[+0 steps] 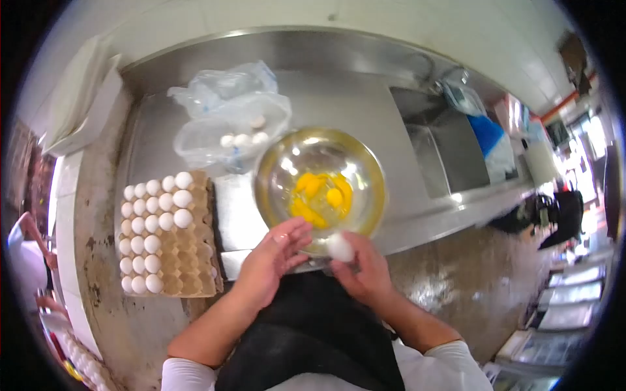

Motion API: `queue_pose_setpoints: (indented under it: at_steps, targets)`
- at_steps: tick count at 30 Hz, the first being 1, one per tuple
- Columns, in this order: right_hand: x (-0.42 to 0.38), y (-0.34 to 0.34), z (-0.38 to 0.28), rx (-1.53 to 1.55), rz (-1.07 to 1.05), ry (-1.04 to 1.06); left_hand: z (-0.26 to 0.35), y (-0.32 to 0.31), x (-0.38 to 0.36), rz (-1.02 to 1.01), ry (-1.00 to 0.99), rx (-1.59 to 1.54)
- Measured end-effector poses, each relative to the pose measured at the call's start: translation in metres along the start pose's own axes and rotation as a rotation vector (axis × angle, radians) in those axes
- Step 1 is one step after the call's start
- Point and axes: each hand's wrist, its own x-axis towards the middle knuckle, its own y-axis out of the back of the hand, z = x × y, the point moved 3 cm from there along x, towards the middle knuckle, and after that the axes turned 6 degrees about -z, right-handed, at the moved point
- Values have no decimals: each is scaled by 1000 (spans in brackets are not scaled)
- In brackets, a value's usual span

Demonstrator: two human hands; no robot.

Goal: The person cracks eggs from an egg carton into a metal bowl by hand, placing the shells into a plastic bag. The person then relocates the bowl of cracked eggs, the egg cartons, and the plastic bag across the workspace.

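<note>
A large metal bowl [270,159] sits on the steel counter and holds several yellow egg yolks [313,195]. Over its near rim, my right hand [366,270] grips a white egg [340,247] between thumb and fingers. My left hand [272,259] is just left of it, at the same rim, with fingers spread and nothing in them. To the left stands a stack of cardboard egg trays [186,251] with rows of white eggs and some bare cups at its near right.
Behind the trays, a clear plastic bag [228,127] holds several eggs. A sink [437,153] is set into the counter at right, with a blue bag [486,135] beyond it. Another person [32,260] stands at the far left edge.
</note>
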Motion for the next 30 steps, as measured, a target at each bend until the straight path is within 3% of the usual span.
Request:
queue_pose_setpoints:
  at_steps: [2, 4, 8, 13, 17, 20, 22, 23, 25, 26, 30]
  targets:
    - [-39, 2, 36, 30, 136, -147, 7, -6, -3, -26, 19, 70]
    - [-74, -2, 76, 74, 419, -336, 8, -2, -3, -46, 63, 98]
    - [-101, -12, 108, -8, 459, -400, 8, 3, -2, -32, 90, 162]
    - [-98, -14, 113, -152, 635, -223, 10, -5, 3, -36, 118, 243]
    - [-94, -19, 129, -226, 521, -255, 7, -5, 8, -85, 138, 264]
    - [-79, -8, 105, -27, 530, -391, 3, -11, 11, -107, 166, 289]
    - [-63, -8, 96, 603, 602, -310, 0, -17, 18, -187, 75, 443]
    - [-56, 2, 87, 602, 591, -302, 0, -18, 22, -180, 65, 438]
    - [-33, 11, 62, 1470, 161, -471, 5, -29, 33, -273, -71, 790]
    - [-21, 14, 49, 1495, 103, -523, 12, -40, 38, -280, -218, 949]
    - [7, 14, 34, 1488, -13, -501, 23, -64, 59, -275, -417, 1184]
